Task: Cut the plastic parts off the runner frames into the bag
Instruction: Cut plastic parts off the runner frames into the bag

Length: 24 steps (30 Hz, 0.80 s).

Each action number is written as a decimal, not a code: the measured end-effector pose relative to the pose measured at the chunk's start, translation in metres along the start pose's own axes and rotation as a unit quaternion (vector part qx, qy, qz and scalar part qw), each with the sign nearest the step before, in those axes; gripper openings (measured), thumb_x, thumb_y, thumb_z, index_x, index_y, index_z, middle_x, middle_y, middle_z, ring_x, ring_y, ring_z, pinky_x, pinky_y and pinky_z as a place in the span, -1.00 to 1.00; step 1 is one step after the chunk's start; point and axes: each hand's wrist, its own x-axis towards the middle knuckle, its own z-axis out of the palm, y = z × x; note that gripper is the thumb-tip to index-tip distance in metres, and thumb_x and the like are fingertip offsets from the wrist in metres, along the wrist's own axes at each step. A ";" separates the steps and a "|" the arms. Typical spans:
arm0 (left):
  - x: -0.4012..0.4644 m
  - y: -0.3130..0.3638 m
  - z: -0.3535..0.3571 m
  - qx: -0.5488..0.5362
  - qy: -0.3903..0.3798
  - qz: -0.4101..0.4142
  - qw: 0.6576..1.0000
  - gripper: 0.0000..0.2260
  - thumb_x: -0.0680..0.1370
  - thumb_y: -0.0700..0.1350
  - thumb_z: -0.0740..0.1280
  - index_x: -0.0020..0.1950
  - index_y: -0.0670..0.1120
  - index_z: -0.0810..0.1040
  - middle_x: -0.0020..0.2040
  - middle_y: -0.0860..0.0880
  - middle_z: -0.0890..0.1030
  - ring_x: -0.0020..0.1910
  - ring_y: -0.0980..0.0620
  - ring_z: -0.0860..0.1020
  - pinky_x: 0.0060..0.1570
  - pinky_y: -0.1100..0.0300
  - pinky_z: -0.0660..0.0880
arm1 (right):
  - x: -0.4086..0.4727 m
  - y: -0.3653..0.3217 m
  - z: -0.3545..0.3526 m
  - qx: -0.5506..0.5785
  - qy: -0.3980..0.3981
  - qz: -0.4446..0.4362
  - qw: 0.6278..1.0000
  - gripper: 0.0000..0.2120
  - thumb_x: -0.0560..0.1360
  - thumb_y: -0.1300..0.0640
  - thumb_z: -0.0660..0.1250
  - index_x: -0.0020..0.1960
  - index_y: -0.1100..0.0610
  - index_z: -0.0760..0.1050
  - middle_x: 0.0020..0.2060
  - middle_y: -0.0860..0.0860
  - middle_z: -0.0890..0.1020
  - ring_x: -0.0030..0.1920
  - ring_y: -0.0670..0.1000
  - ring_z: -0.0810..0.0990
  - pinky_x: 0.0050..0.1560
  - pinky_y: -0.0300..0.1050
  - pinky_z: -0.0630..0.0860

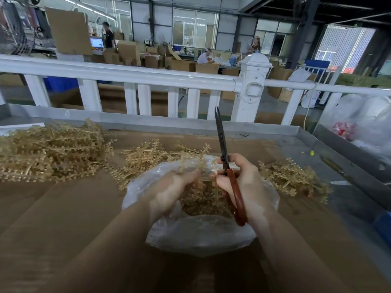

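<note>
Your scissors had dark metal blades and glossy red handles; the clear plastic bag looked crinkly.

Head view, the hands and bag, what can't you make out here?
- Frame piece between the left hand and right hand: motion blur and fingers hide its shape.
- Scissors: right hand covers part of the handles.
- Bag: how full it is; hands and cloudy plastic block the inside.
- Left pile: cut off by the left edge.
</note>
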 end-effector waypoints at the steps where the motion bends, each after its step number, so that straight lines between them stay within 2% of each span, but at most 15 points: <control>1: 0.001 0.001 0.000 0.006 0.006 0.009 1.000 -0.64 0.50 0.24 0.27 0.01 0.00 0.66 0.11 0.13 0.59 0.12 0.06 0.50 0.21 0.12 0.30 | 0.000 0.001 0.001 -0.002 0.001 -0.007 1.000 -0.66 0.39 0.42 0.38 -0.10 -0.02 0.52 -0.39 0.01 0.63 -0.40 -0.13 0.57 -0.38 -0.33 0.48; 3: 0.003 0.005 0.000 -0.016 -0.005 0.037 0.999 -0.77 0.57 0.01 0.30 0.07 -0.08 0.65 0.02 0.12 0.65 0.04 0.07 0.57 0.15 0.18 0.40 | 0.000 0.003 0.002 -0.015 -0.001 -0.025 1.000 -0.67 0.39 0.41 0.39 -0.10 -0.03 0.52 -0.41 -0.04 0.62 -0.44 -0.19 0.53 -0.41 -0.37 0.44; 5: 0.003 0.007 0.001 -0.102 -0.020 0.045 0.994 -0.84 0.55 -0.22 0.32 0.08 -0.17 0.63 -0.06 -0.06 0.70 -0.05 0.00 0.63 -0.09 0.21 0.49 | -0.001 0.003 0.003 -0.025 -0.005 -0.043 0.999 -0.68 0.40 0.39 0.39 -0.09 -0.04 0.51 -0.41 -0.09 0.62 -0.44 -0.19 0.54 -0.41 -0.39 0.42; 8: 0.003 0.004 0.002 -0.205 -0.040 0.038 0.977 -0.87 0.47 -0.30 0.37 0.01 -0.24 0.62 -0.20 -0.10 0.68 -0.30 0.06 0.60 -0.32 0.26 0.50 | -0.002 0.004 0.005 -0.023 -0.002 -0.064 0.998 -0.69 0.41 0.38 0.39 -0.06 -0.02 0.52 -0.31 0.05 0.65 -0.34 -0.05 0.62 -0.34 -0.24 0.54; 10: 0.004 0.000 0.005 -0.230 -0.046 0.040 0.971 -0.93 0.43 -0.30 0.42 -0.12 -0.20 0.64 -0.28 -0.07 0.65 -0.38 0.09 0.56 -0.35 0.27 0.53 | -0.002 0.004 0.007 -0.023 -0.009 -0.072 0.997 -0.71 0.42 0.39 0.38 -0.03 0.04 0.52 -0.26 0.13 0.65 -0.27 0.04 0.64 -0.26 -0.10 0.59; 12: 0.005 -0.005 0.008 -0.247 -0.031 0.043 0.968 -0.88 0.41 -0.34 0.43 -0.23 -0.13 0.67 -0.32 -0.06 0.63 -0.40 0.10 0.55 -0.36 0.26 0.53 | -0.002 0.005 0.009 -0.025 -0.018 -0.074 0.997 -0.74 0.42 0.40 0.37 -0.01 0.10 0.53 -0.23 0.16 0.65 -0.21 0.13 0.64 -0.17 0.05 0.59; 14: 0.007 -0.010 0.011 -0.254 -0.022 0.047 0.966 -0.84 0.41 -0.38 0.42 -0.22 -0.13 0.65 -0.33 -0.03 0.62 -0.39 0.11 0.54 -0.38 0.28 0.51 | -0.003 0.006 0.010 -0.019 -0.020 -0.069 0.997 -0.77 0.43 0.41 0.36 0.00 0.14 0.52 -0.23 0.18 0.65 -0.19 0.21 0.63 -0.14 0.15 0.57; 17: 0.008 -0.015 0.016 -0.258 -0.026 0.049 0.965 -0.80 0.39 -0.40 0.43 -0.09 -0.15 0.59 -0.22 -0.04 0.64 -0.22 0.05 0.59 -0.28 0.24 0.53 | -0.005 0.007 0.011 -0.013 -0.009 -0.064 0.998 -0.78 0.44 0.42 0.34 -0.03 0.14 0.52 -0.25 0.17 0.64 -0.20 0.19 0.63 -0.17 0.11 0.56; 19: 0.009 -0.017 0.019 -0.286 -0.026 0.059 0.956 -0.74 0.35 -0.44 0.43 -0.16 -0.09 0.56 -0.18 -0.07 0.67 -0.14 -0.01 0.64 -0.19 0.16 0.59 | -0.005 0.008 0.012 -0.013 -0.002 -0.065 0.998 -0.78 0.43 0.42 0.35 -0.03 0.14 0.52 -0.27 0.16 0.64 -0.22 0.18 0.62 -0.20 0.06 0.56; 21: 0.008 -0.019 0.021 -0.326 -0.028 0.070 0.942 -0.73 0.30 -0.47 0.42 -0.20 -0.13 0.51 -0.21 -0.09 0.68 -0.20 -0.02 0.67 -0.26 0.17 0.60 | -0.005 0.010 0.012 -0.020 -0.005 -0.061 0.998 -0.76 0.43 0.41 0.35 -0.02 0.12 0.52 -0.28 0.15 0.63 -0.23 0.17 0.62 -0.22 0.06 0.57; 24: 0.007 -0.022 0.023 -0.354 -0.032 0.083 0.931 -0.66 0.28 -0.48 0.41 -0.07 -0.17 0.43 -0.19 -0.13 0.68 -0.22 -0.04 0.67 -0.29 0.17 0.61 | -0.005 0.012 0.012 -0.039 -0.015 -0.055 0.998 -0.74 0.43 0.38 0.37 0.02 0.08 0.52 -0.26 0.08 0.65 -0.22 0.05 0.64 -0.18 -0.03 0.60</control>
